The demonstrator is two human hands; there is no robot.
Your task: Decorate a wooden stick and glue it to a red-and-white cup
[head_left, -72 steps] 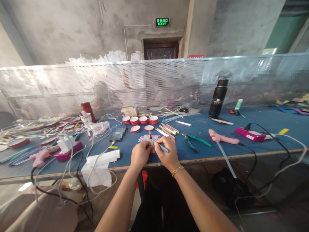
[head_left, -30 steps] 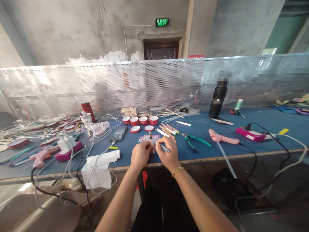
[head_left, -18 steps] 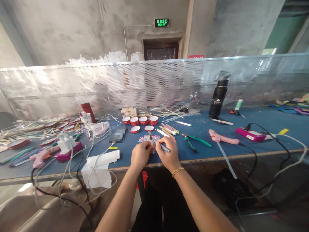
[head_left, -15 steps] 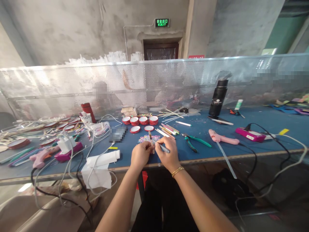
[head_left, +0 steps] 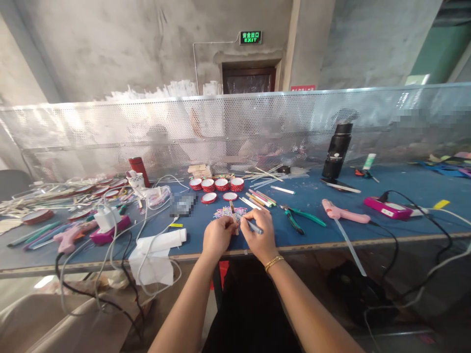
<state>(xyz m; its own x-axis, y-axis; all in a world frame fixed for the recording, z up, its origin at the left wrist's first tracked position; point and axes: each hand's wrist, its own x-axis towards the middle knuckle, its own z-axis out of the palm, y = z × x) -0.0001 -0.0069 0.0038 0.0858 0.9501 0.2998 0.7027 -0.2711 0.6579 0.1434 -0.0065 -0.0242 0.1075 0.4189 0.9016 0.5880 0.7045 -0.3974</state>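
My left hand [head_left: 218,237] pinches a thin flat wooden stick [head_left: 232,209], held upright near the table's front edge. The stick's upper part is dark brown and its lower part is pale. Just to the right, my right hand [head_left: 262,239] grips a grey-blue marker pen [head_left: 254,227] like a writing tool. The pen's tip end points toward the stick; whether they touch is hidden by my fingers. Behind both hands lies a small heap of pastel-coloured loops [head_left: 222,213], with several more markers [head_left: 260,197] to its right.
Red-rimmed round tins [head_left: 222,185] stand beyond the heap. Green-handled pliers [head_left: 303,217], a pink glue gun [head_left: 346,214] and a black bottle [head_left: 336,152] are on the right. At left are a white roll [head_left: 162,240], loose cables and another pink glue gun [head_left: 73,236]. A perforated metal screen [head_left: 243,132] closes the back.
The whole view has shifted slightly, so the scene sits a little further right. Both hands keep nearly the same pose, still holding the stick and the marker pen.
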